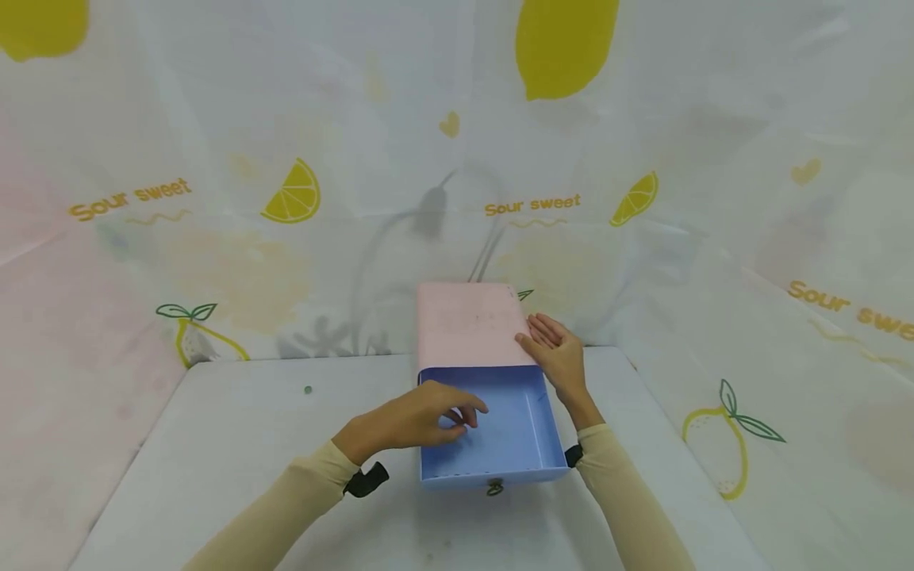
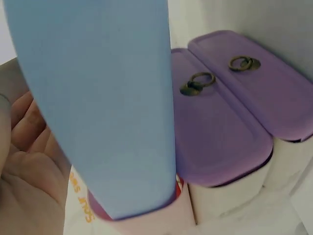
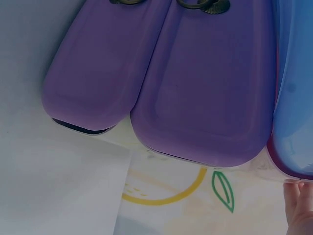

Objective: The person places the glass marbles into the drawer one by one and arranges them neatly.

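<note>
A small drawer unit with a pink top point(image 1: 467, 325) stands on the table, its blue top drawer point(image 1: 510, 424) pulled far out. Inside, the drawer shows only its bare bottom. My left hand point(image 1: 421, 416) hovers over the drawer's left side, fingers loosely bent and holding nothing. In the left wrist view its palm point(image 2: 34, 181) faces up beside the drawer's blue outside point(image 2: 102, 98). My right hand point(image 1: 560, 361) rests against the unit's right side, fingers extended; its fingertips point(image 3: 293, 196) show at the corner of the right wrist view.
Below the blue drawer, two purple drawer fronts point(image 2: 220, 132) with brass ring pulls point(image 2: 240, 63) sit closed. Another ring pull point(image 1: 494, 488) hangs from the blue drawer's front. A small green round bit point(image 1: 308, 389) lies on the white table point(image 1: 236, 460). Lemon-print sheeting point(image 1: 393, 262) surrounds the table.
</note>
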`<act>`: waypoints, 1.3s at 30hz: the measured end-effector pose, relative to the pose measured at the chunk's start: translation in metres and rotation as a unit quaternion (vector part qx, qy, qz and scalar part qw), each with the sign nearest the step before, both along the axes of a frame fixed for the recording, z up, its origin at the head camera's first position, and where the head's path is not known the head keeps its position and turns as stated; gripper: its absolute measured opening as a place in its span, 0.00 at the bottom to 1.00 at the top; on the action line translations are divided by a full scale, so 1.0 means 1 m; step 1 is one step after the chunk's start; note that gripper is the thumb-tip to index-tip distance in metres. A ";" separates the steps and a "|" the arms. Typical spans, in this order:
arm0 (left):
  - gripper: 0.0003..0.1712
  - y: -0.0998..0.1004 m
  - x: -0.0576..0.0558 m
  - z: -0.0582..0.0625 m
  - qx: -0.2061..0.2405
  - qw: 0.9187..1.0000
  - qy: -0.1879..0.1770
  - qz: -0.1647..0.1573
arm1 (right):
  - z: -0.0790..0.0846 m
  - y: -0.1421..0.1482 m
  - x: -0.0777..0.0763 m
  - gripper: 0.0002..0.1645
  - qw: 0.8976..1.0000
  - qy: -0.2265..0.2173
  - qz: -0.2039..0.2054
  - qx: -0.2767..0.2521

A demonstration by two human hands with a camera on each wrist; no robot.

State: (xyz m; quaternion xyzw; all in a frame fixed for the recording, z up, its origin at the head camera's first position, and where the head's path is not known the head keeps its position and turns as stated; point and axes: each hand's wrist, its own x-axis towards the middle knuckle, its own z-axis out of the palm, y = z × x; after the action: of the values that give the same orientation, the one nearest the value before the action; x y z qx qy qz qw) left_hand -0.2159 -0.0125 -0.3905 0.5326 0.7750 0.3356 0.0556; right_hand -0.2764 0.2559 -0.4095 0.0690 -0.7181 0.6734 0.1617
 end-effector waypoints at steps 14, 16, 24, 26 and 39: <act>0.19 -0.041 -0.008 -0.001 0.178 0.982 0.057 0.000 | 0.005 0.001 0.004 0.40 1.000 -0.011 0.015 -0.003; 0.19 -0.047 -0.007 0.002 0.197 0.979 0.056 0.004 | 0.011 -0.002 0.009 0.39 1.000 -0.012 0.012 0.003; 0.14 -0.081 -0.026 -0.020 0.278 0.954 -0.016 0.108 | 0.006 0.000 0.004 0.40 1.000 -0.013 0.009 0.002; 0.12 -0.089 -0.032 -0.026 0.298 0.944 -0.042 0.133 | 0.003 0.001 0.002 0.40 1.000 -0.008 0.005 0.004; 0.12 -0.127 -0.049 -0.043 0.308 0.896 -0.111 0.301 | 0.017 -0.003 0.011 0.38 1.000 -0.017 0.012 -0.008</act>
State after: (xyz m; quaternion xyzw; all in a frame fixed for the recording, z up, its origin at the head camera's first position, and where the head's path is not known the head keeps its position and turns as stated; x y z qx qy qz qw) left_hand -0.2645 -0.1392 -0.4332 0.2233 0.7448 0.6153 -0.1292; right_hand -0.2653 0.2529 -0.3923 0.0650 -0.7142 0.6823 0.1419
